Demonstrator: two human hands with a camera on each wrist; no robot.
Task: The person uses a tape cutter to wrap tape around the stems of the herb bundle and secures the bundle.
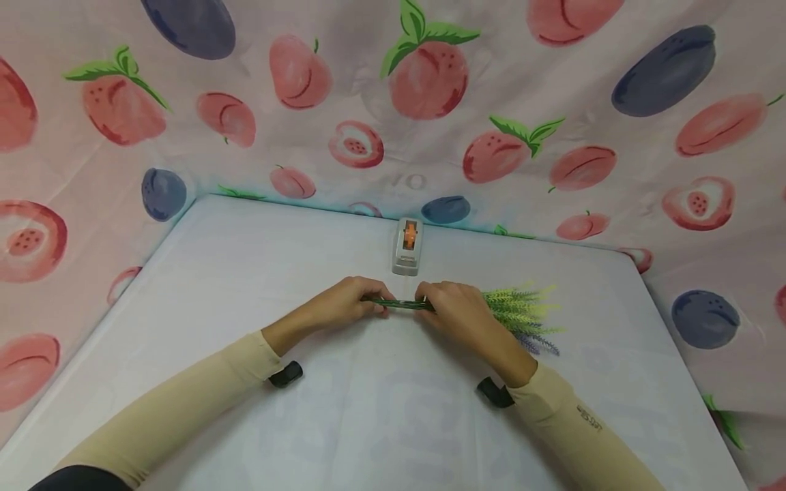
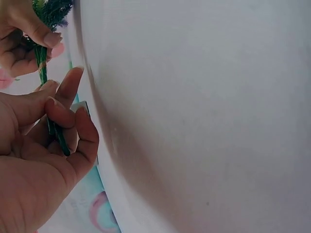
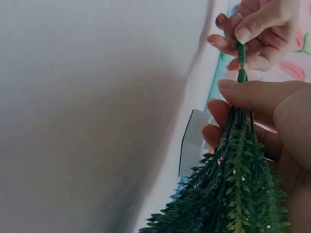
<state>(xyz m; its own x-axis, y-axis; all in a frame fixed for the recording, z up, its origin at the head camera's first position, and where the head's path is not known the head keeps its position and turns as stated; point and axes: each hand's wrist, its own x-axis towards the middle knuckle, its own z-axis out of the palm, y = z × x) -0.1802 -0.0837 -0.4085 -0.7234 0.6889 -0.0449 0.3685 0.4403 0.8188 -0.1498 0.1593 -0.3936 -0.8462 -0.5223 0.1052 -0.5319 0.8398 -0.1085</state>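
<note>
Two hands on one fake-flower bundle (image 1: 516, 310) here: in the head view it's out over the middle of the tabletop (image 1: 381, 423), flowery end pointing to 3 o'clock. Left hand (image 1: 359, 300) pinches the tail of the green stems (image 1: 405, 304), while the right hand (image 1: 457, 310) grips them closer to the flowers. Grey box (image 1: 407, 266) with an orange part (image 1: 409, 234) sits at 12 o'clock from the stems. Left wrist cam: left hand's at 9 o'clock, fingers curled on the stems, right hand at 10. Right wrist cam: leafy end fans toward 5 o'clock, right hand pinching at 3, left one near 2.
</note>
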